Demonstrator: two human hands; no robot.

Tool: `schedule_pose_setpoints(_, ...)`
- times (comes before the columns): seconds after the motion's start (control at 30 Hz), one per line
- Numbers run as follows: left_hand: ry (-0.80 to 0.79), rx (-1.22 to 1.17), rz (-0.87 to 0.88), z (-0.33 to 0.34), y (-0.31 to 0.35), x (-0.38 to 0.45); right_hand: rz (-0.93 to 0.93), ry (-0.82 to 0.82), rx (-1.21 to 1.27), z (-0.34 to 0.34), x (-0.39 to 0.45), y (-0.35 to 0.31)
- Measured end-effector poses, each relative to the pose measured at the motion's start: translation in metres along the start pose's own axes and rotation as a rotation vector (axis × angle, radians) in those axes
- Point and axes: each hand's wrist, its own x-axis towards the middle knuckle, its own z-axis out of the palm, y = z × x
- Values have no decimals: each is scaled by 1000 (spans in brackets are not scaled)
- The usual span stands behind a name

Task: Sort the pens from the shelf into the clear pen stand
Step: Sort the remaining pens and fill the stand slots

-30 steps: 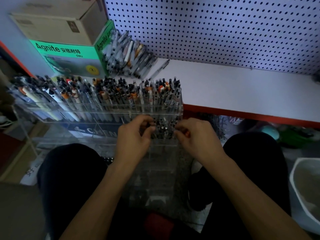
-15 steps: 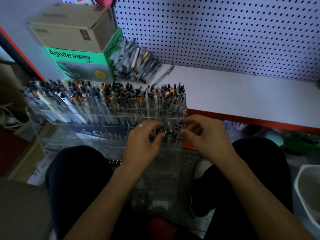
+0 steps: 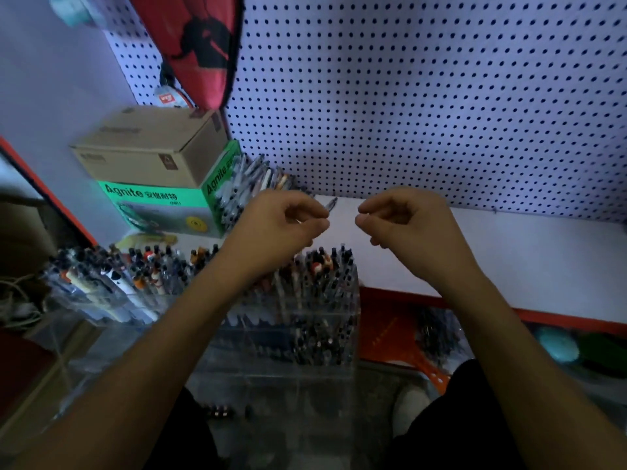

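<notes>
The clear pen stand (image 3: 354,300) stands in front of me below the shelf edge, its upper rows packed with upright pens (image 3: 315,266). A pile of loose pens (image 3: 252,179) leans against the green box at the back left of the white shelf (image 3: 515,259), with a single pen (image 3: 331,205) lying beside it. My left hand (image 3: 281,225) hovers above the stand near the pile, fingers loosely curled, holding nothing. My right hand (image 3: 410,228) is level with it to the right, also loosely curled and holding nothing.
A green Agnite box (image 3: 159,212) with a cardboard box (image 3: 149,147) on top stands at the shelf's back left. A dotted pegboard (image 3: 424,96) backs the shelf, and a red bag (image 3: 196,45) hangs on it. The shelf has an orange-red front edge (image 3: 407,296).
Both hands have lifted off the pens in the stand's lower row and risen to shelf height. The view has tilted upward.
</notes>
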Motion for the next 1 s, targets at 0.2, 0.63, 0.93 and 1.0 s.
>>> schedule_pose_setpoints(0.2,-249,523,-168,23,-47,92,102,24,6,12,35,37)
schedule_pose_setpoints(0.63,-476,943,-325,70,-81,153,168,-116,-156,5,53,75)
schedule_pose_setpoints(0.93,-453,927,-223,68,-91,161,223,-104,-89,-2,61,84)
schedule_pose_setpoints(1.0,-386,869,-200,67,-96,159,222,-105,-101,-2,60,85)
